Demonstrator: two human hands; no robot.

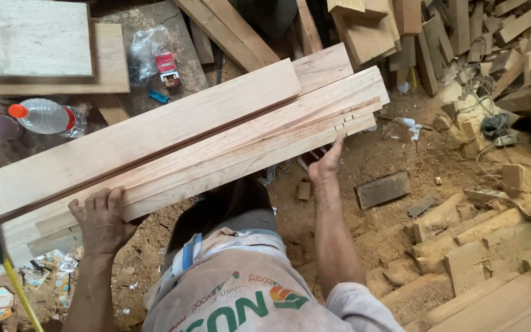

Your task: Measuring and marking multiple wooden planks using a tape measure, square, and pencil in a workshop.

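- Head view: left hand (101,224) curls its fingers over the near edge of the stacked planks (204,132)
- right hand (327,165), fingers straight and together, presses that edge

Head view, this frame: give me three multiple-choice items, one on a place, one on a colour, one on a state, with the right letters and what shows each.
1. Where does the plastic bottle lie?
A. upper left, beyond the planks
B. on the sawdust by the right hand
C. on top of the planks

2. What colour is the bottle's cap?
A. blue
B. orange
C. white

3. How does the left hand meet the planks?
A. hanging clear of them
B. flat on top of them
C. fingers curled over their near edge

Answers:
1 A, it lies at the left edge past the boards.
2 B, the cap shows orange.
3 C, fingers wrap the edge, while the right hand presses the far end.
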